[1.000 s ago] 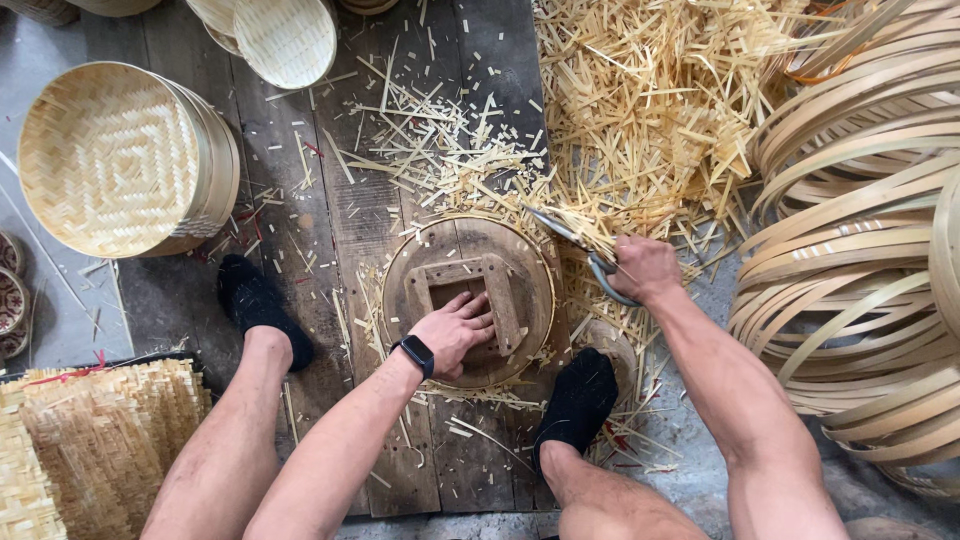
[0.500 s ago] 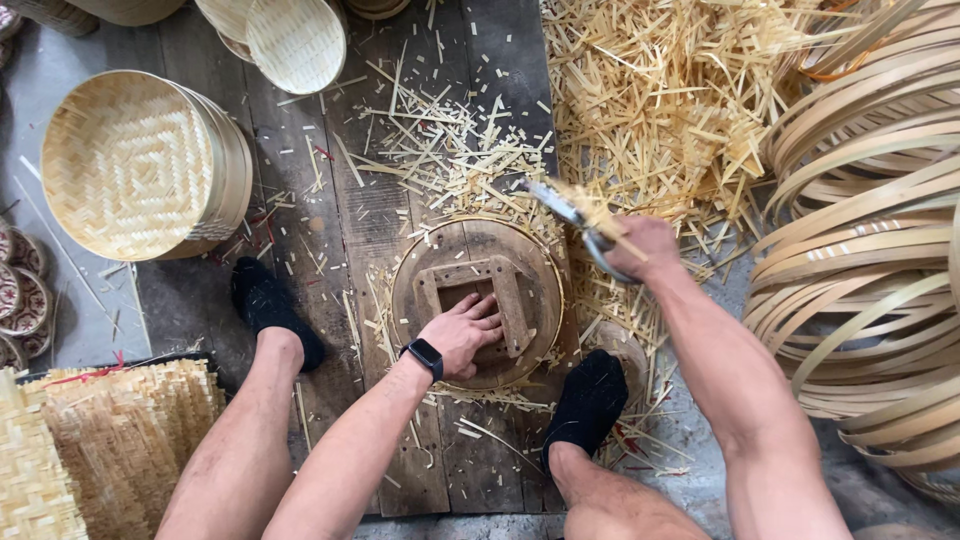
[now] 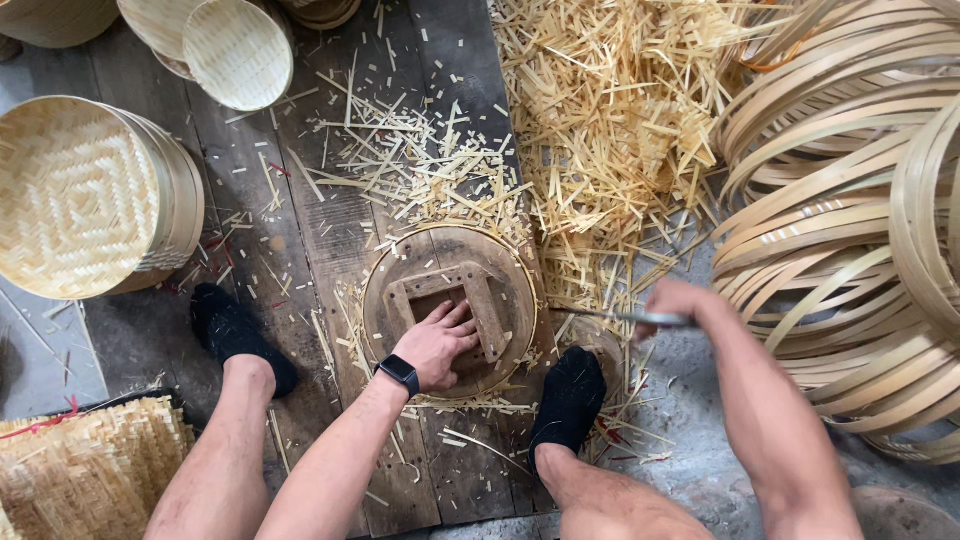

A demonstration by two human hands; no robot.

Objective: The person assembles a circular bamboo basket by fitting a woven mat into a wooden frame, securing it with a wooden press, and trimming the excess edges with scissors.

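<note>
Blade [image 3: 625,317] blurred; round wooden form [image 3: 450,310] partly hand-covered.

Free room and obstacles about the two grips. Left hand [image 3: 440,343] pressed flat on round wooden form [image 3: 450,310]; right hand [image 3: 678,303] closed on knife [image 3: 620,317], blade level, pointing toward form. Between the grips: narrow gap, strewn with loose bamboo strips. Beyond the knife grip: deep pile of bamboo offcuts [image 3: 620,110], no bare floor. Outward of the knife grip: stacked bamboo hoops [image 3: 850,230], just beside, blocking passage. Beneath the blade: black-socked foot [image 3: 570,400]. Outward of the left grip: dark plank [image 3: 290,250], thinly littered, passable as far as second foot [image 3: 232,335] and woven steamer basket [image 3: 90,195].
</note>
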